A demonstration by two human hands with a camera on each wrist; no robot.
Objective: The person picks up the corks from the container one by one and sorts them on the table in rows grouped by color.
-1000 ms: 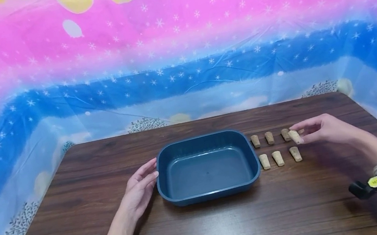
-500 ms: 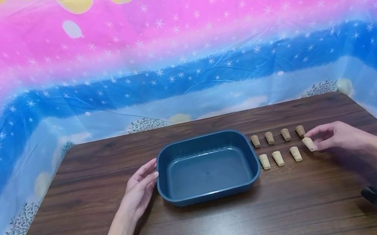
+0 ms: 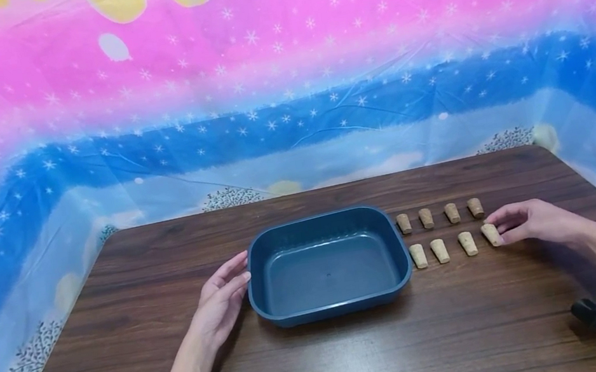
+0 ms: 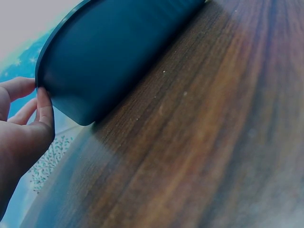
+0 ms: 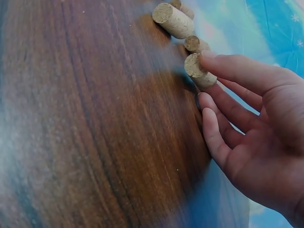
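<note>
A dark blue rectangular basin stands on the table, its inside bare in the head view. My left hand touches the outside of the basin's left end near the rim, fingers and thumb fairly straight. To the right of the basin, tapered cork stoppers lie in two rows. The near row's right-end cork stopper is pinched between thumb and fingers of my right hand, down at table level. In the right wrist view the thumb lies against that cork's round end, and a neighbouring pale cork lies beyond.
The back row of darker corks lies just behind the near row. Both rows begin close to the basin's right side. A brown wood-grain table is backed by a patterned cloth hanging around its sides.
My right hand has moved right and toward me from the back row, lowering its cork to the near row's right end. The left hand and basin have stayed put.
</note>
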